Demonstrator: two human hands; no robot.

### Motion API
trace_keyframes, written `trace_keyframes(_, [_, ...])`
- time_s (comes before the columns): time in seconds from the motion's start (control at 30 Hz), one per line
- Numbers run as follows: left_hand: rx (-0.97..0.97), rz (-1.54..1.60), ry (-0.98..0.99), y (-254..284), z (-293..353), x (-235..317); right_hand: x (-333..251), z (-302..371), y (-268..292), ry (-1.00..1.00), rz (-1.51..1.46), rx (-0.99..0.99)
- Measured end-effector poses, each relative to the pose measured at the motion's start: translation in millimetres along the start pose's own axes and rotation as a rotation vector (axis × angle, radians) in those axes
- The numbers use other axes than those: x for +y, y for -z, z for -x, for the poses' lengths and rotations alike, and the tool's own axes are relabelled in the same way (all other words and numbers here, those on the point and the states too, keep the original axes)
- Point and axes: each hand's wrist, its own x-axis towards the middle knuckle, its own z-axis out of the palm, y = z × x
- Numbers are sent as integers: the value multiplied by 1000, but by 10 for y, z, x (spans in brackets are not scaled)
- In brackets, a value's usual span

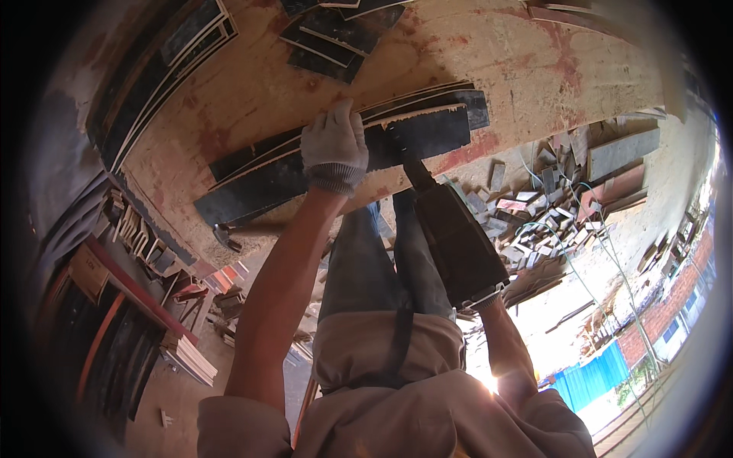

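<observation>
My left hand (336,146): curled on dark board (435,131), pinch unclear. Right hand (484,300): mostly behind brown tool (462,244), grip indiscernible.

Right hand mostly out of sight behind a dark tool, its grip unreadable.
The tool (462,244) covered all but a little of the right hand (484,299) near the glove cuff, and its narrow tip merged with the front dark board (427,135), so contact could not be told. The left hand (334,149) hid a stretch of that board; whether its fingers gripped or only pressed was unclear. The left forearm (286,278) may have masked part of the hammer's (226,238) handle. The top edge cut off some upper boards (332,42), the lower edge the shirt (397,416). Leftmost stacked sheets (69,206) blurred into the dark rim; many scrap pieces (534,229) were too small to tell.
</observation>
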Motion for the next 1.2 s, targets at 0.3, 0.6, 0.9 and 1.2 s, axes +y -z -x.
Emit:
trace_keyframes(0.3, [6,49,4,3,5,-13,-71,-215,-118,35,9,-22])
trace_keyframes(0.6, [-33,65,33,11,-10,-9,-87,-201,-150,33,7,-32])
trace_keyframes(0.9, [-43,64,25,28,-29,-8,-64,-123,-217,24,-19,-23])
trace_keyframes(1.2, [-53,11,18,23,-12,3,-81,-73,-152,23,-18,1])
